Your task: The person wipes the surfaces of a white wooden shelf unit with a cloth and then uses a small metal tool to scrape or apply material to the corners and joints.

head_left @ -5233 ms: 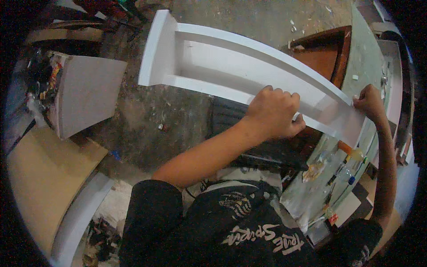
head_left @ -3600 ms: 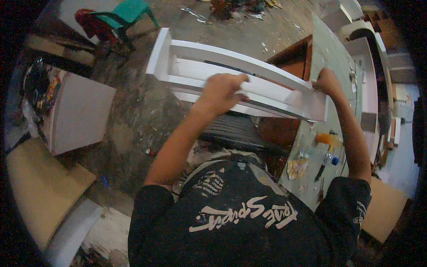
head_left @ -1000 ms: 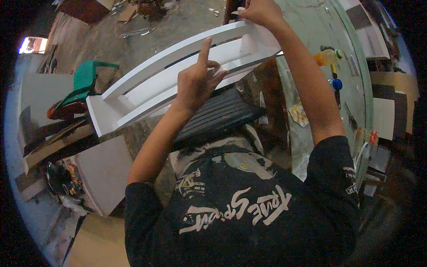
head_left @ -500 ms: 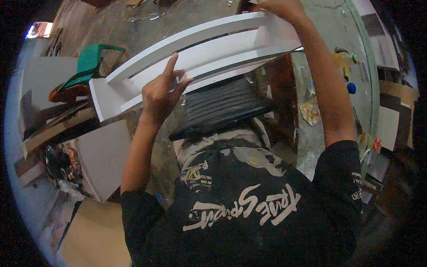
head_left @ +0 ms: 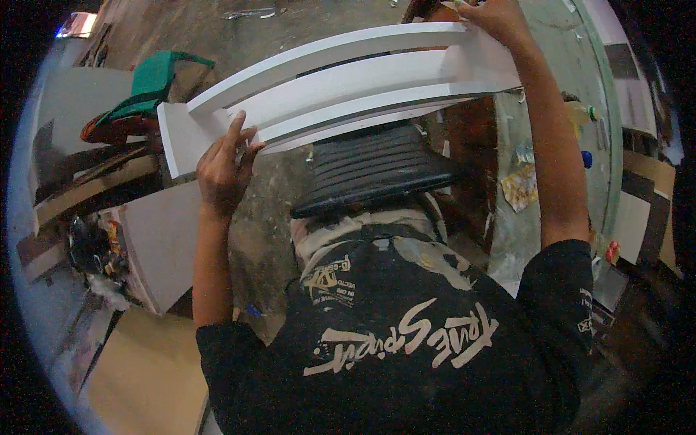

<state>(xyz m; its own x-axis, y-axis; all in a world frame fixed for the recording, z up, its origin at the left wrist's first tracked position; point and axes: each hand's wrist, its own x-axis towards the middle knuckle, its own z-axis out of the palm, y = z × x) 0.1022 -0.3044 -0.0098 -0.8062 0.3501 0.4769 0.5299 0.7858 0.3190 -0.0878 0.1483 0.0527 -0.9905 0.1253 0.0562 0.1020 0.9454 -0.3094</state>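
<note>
Head view: a long white frame (head_left: 341, 83) is held up off the floor, spanning from nine to one o'clock; the left hand (head_left: 223, 165) grasps its near rail, the right hand (head_left: 495, 16) grips its far end at twelve. By my judgement it is lifted but not yet set down; a black seat (head_left: 377, 170) lies below.

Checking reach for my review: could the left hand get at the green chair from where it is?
Probably not: the left hand grips the white frame, and that frame's end lies between it and the green chair.
</note>
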